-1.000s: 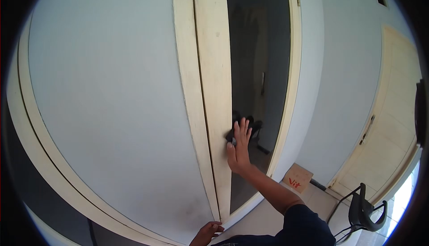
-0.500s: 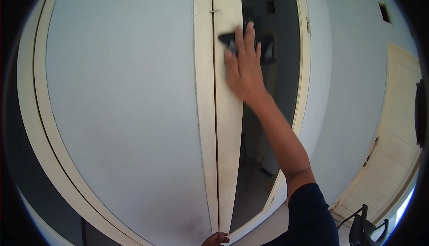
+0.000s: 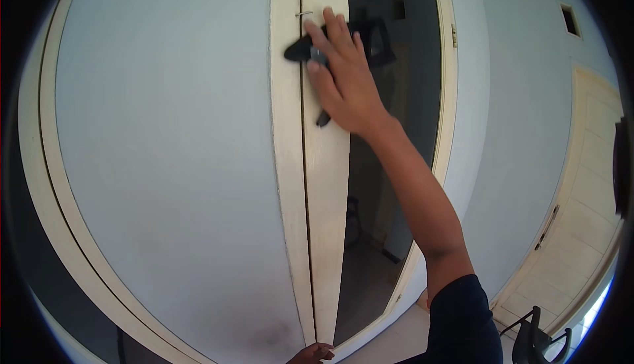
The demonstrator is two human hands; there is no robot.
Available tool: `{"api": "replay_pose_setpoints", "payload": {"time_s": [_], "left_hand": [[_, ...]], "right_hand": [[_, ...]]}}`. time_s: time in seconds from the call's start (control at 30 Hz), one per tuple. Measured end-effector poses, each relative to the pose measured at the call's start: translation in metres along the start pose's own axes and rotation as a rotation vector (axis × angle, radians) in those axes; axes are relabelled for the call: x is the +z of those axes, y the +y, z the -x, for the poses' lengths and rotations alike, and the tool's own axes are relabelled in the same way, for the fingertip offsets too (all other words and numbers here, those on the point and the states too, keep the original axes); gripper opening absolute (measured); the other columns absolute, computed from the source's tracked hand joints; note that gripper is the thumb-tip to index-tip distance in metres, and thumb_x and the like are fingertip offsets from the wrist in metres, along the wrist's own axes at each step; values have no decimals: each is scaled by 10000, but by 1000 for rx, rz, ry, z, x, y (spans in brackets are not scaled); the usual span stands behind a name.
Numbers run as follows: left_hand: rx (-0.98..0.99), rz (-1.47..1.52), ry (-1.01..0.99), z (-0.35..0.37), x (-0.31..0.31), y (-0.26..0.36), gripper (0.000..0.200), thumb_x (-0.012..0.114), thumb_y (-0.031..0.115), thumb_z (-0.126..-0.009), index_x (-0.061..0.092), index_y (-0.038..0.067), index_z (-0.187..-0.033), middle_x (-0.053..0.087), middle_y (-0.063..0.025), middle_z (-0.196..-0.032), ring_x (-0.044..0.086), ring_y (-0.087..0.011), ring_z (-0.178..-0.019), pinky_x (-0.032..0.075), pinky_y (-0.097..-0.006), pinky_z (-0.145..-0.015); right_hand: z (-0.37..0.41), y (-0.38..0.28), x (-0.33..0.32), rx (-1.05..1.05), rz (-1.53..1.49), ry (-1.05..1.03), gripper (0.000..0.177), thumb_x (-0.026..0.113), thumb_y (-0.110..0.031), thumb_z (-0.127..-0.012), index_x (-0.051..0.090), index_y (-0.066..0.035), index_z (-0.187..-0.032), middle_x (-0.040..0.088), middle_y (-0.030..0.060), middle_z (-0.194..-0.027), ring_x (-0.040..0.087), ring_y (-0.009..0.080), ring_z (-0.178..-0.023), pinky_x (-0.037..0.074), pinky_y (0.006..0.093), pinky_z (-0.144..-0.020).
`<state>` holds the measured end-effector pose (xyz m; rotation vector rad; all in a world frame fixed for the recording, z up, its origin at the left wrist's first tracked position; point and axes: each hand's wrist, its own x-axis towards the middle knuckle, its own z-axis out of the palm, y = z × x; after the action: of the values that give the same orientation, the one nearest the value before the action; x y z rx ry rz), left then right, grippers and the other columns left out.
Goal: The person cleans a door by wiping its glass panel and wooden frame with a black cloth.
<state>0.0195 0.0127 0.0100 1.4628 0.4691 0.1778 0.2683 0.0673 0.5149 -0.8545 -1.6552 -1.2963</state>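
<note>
We note a pale blue-grey wall (image 3: pixel 172 152), smooth and matte, with a light cream frame (image 3: pixel 328 185) running upright from 12 o'clock to 6 o'clock and dark, reflective glass (image 3: pixel 389 185) beside it. The black tool (image 3: pixel 298 50) is near 12 o'clock, across the frame's upper part, just below a bent metal pin (image 3: pixel 304 14). Its tapered head points toward 9 o'clock, dipping slightly; the head's long axis runs roughly 8 to 2 o'clock, and the handle's end emerges below the palm toward 6 o'clock. We record a dull black finish and a greyish insert. The right hand (image 3: pixel 350 86) grasps it, fingers extended over the head, thumb underneath. The left hand (image 3: pixel 312 354), at 6 o'clock, is beside the frame's foot, partly cut off; we cannot tell whether its fingers grasp anything. A black chair (image 3: pixel 530 341) is at 4 o'clock.
</note>
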Motion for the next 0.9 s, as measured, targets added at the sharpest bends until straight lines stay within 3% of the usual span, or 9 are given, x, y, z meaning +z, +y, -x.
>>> {"api": "replay_pose_setpoints", "payload": {"time_s": [0.1,0.17,0.2,0.27,0.5,0.6,0.67,0.7,0.9], "left_hand": [[7,1,-11,-8,5,-6,764,430,727,-938,554,72,-1310,637,-95,-1148,599,-234,-1075,473,-414,-927],[5,18,-13,-4,6,-10,750,443,715,-940,555,73,-1310,637,-95,-1150,598,-236,-1078,472,-414,-927],[11,36,-20,-2,6,-12,737,457,704,-942,555,73,-1309,637,-95,-1151,596,-237,-1080,471,-413,-927],[-23,46,7,5,6,-14,709,463,680,-953,557,74,-1309,636,-99,-1155,595,-239,-1088,466,-414,-936],[-85,101,88,36,6,-18,603,484,583,-991,564,77,-1311,633,-124,-1177,590,-248,-1121,443,-419,-976],[-64,109,112,44,-2,-21,609,493,583,-988,562,75,-1316,633,-122,-1183,588,-252,-1126,446,-425,-978],[-56,81,134,44,-7,-13,619,487,589,-989,559,70,-1319,634,-120,-1181,590,-252,-1124,447,-429,-979],[-66,58,151,49,-9,-12,630,482,595,-989,556,65,-1322,635,-118,-1179,591,-252,-1122,448,-433,-980],[-31,64,167,38,-14,-12,619,475,594,-993,553,77,-1323,640,-100,-1178,598,-242,-1111,457,-434,-968]], "right_hand": [[-49,35,-3,-3,17,73,543,466,-265,-986,416,-62,-1488,282,239,-1584,217,416,-1485,156,541,-1194],[-66,41,-17,72,-158,-40,598,308,-337,-1048,278,-2,-1543,169,229,-1630,96,370,-1524,50,489,-1222],[-64,45,-12,8,-56,104,521,468,-182,-976,427,3,-1462,352,253,-1542,343,376,-1436,261,434,-1183],[-48,48,0,8,-79,133,543,473,-218,-981,406,-7,-1476,315,264,-1557,286,403,-1456,225,479,-1186],[120,-47,5,144,-45,-29,659,536,-228,-911,359,59,-1477,215,321,-1577,219,463,-1473,202,543,-1177],[179,-56,-1,147,-95,-116,686,552,-230,-870,379,17,-1486,216,292,-1592,204,446,-1487,204,576,-1164],[168,-37,-10,82,-88,-250,686,556,-235,-857,398,-43,-1496,231,254,-1602,195,439,-1493,211,588,-1155],[142,-22,-14,97,-124,-201,695,556,-230,-847,397,-98,-1511,244,225,-1608,204,435,-1492,200,593,-1153],[-4,138,-14,258,174,201,570,486,-330,-999,386,-86,-1505,321,262,-1558,241,452,-1467,202,582,-1167]]}}
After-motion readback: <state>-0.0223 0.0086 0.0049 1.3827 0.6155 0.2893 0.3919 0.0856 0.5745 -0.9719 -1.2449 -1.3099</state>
